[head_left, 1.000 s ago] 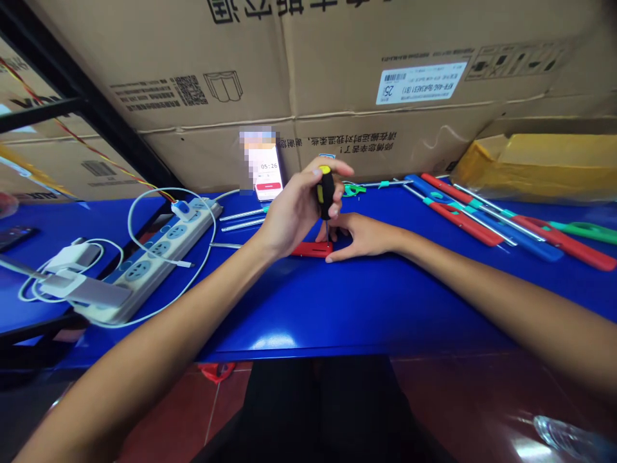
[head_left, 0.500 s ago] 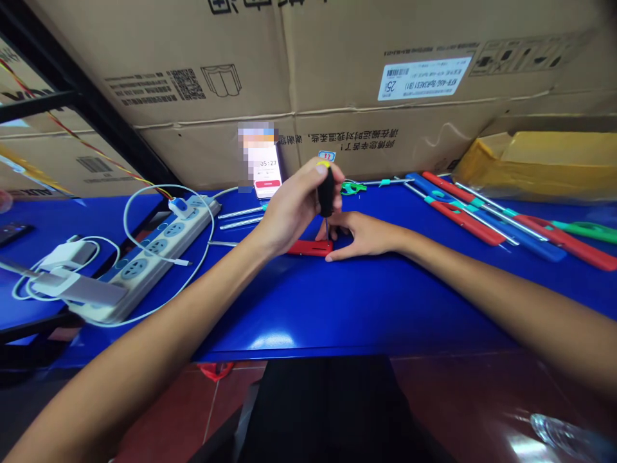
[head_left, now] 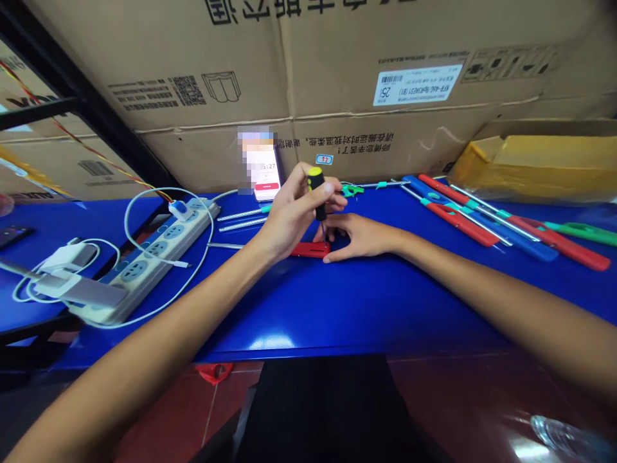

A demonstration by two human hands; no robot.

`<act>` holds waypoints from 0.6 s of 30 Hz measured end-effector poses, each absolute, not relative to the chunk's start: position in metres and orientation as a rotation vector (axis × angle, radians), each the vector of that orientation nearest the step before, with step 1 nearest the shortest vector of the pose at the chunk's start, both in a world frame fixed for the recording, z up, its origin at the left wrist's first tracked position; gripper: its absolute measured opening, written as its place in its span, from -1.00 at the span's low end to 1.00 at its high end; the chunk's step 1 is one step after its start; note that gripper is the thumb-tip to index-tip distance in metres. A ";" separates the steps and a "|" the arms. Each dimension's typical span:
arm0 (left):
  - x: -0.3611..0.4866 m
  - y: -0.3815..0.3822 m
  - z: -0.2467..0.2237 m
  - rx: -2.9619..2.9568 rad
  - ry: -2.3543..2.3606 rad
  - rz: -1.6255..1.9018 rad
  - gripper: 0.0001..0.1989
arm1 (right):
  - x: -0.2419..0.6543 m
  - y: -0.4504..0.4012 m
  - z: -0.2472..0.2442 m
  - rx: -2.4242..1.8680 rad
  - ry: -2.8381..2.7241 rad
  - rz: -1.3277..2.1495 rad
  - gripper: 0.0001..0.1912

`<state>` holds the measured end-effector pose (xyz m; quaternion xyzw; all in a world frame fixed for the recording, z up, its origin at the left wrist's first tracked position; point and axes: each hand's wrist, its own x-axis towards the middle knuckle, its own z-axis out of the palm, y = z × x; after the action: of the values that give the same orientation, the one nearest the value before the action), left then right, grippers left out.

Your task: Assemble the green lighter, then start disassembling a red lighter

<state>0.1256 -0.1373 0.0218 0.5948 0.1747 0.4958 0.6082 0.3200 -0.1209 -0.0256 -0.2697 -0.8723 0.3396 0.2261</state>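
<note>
My left hand (head_left: 296, 215) grips a screwdriver (head_left: 316, 190) with a black handle and yellow cap. The screwdriver stands nearly upright, its tip at a screw spot on the right end of a red plastic handle (head_left: 308, 249). My right hand (head_left: 359, 236) pinches that same end between thumb and fingers, steadying it on the blue table (head_left: 289, 308). A thin metal rod (head_left: 224, 245) shows to the left of the handle, partly hidden behind my left forearm.
Several red, blue and green handles with metal rods (head_left: 511, 235) lie at the right. A power strip (head_left: 149, 251) with white cables is at the left. A phone (head_left: 266, 177) leans on the cardboard box (head_left: 337, 96). A yellow package (head_left: 544, 157) sits at the back right.
The left hand's fingers have loosened and shifted on the screwdriver, showing its yellow cap. The screwdriver now leans slightly left. The right hand and red handle stay together.
</note>
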 end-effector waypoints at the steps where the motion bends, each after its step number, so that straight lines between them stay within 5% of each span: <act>1: 0.126 -0.137 0.021 1.382 0.425 1.162 -0.54 | 0.320 -0.121 -0.026 -0.747 -2.401 0.939 -0.59; 18: 0.122 -0.135 0.023 1.421 0.360 1.095 -0.66 | 0.321 -0.120 -0.026 -0.778 -2.423 0.934 -0.56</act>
<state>0.1215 -0.1346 0.0233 0.6155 0.1560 0.4742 0.6099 0.3209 -0.1201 -0.0262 -0.2805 -0.8732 0.3364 0.2136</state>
